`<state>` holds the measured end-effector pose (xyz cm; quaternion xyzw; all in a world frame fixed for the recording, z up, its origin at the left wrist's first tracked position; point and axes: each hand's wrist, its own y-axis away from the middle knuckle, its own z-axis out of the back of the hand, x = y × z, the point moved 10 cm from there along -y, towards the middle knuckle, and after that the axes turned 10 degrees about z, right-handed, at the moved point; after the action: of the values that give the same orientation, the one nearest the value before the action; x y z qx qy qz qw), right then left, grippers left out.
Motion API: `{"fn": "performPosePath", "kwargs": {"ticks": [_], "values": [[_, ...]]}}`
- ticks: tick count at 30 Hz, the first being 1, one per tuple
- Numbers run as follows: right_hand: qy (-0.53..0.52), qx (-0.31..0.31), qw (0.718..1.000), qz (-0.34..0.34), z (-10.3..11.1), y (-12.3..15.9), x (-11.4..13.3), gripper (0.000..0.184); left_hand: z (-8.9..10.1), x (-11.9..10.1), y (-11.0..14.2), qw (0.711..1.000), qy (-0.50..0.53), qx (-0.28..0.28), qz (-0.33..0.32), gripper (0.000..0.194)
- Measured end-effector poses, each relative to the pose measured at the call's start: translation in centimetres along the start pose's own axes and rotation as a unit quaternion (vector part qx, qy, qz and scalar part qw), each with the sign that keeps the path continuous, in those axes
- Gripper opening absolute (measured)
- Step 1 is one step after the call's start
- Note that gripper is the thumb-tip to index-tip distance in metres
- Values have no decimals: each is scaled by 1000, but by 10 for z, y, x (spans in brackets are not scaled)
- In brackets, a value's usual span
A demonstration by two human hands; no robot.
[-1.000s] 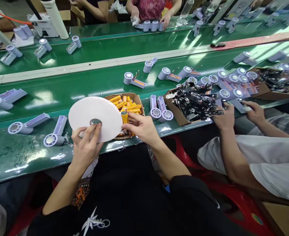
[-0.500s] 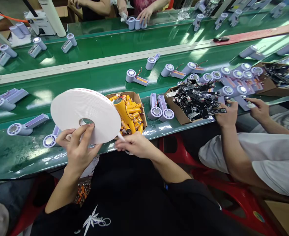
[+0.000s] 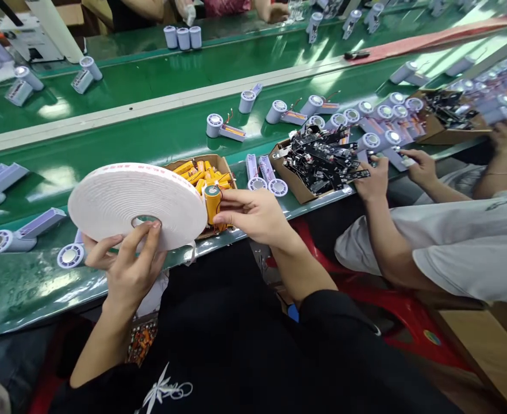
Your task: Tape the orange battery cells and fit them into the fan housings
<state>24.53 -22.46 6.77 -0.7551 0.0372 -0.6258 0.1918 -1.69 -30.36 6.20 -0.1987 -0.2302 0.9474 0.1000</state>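
My left hand [image 3: 128, 267] grips a large roll of white tape [image 3: 102, 198], its fingers at the core hole. A short loose end of tape [image 3: 192, 253] hangs from the roll's lower right edge. Between the thumb and fingers of my right hand [image 3: 257, 215] is an orange battery [image 3: 213, 206], upright against or very close to the roll's right rim; exact contact cannot be made out. Just behind it, a cardboard box [image 3: 231, 172] holds several more orange batteries [image 3: 188, 169], partly covered by the roll and my hand.
Lilac fan housings [image 3: 70, 255] lie along the green bench [image 3: 29, 287], two of them [image 3: 267, 178] right of the battery box. A carton of black circuit boards [image 3: 322, 164] stands farther right, beside a co-worker's hands [image 3: 374, 178]. Across the belt are other people's hands.
My right hand has moved from the tape's loose end up to the roll's right rim, now with a battery upright in its fingers. The roll tilts flatter. The whole view has shifted.
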Motion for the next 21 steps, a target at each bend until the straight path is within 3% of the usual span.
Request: {"fn": "performPosePath", "kwargs": {"ticks": [2,5,8,10,12,15,18,19,21], "values": [[-55,-115,991,31,-4,8,-10,49,2,-15,1,998,-28,-61,-21,85],[-134,-295,945,53,-13,32,-35,61,1,-49,8,987,-56,-147,-41,98],[-157,-330,931,25,-12,37,-50,58,-5,-76,29,983,-62,-165,-44,107],[-139,-314,939,29,16,28,-38,53,-12,-80,47,993,-38,-92,-60,98],[-110,-336,933,67,66,22,-16,47,-17,-65,60,998,-14,-10,-65,87],[-67,-382,917,91,126,23,0,45,-11,0,53,999,-50,8,12,85],[-74,-352,931,56,133,27,-21,60,-27,75,26,983,-106,95,119,81],[-90,-335,937,41,129,30,-33,66,-33,89,17,977,-106,132,132,78],[-127,-310,942,13,123,37,-58,77,-35,93,-4,980,-75,150,110,69]]}}
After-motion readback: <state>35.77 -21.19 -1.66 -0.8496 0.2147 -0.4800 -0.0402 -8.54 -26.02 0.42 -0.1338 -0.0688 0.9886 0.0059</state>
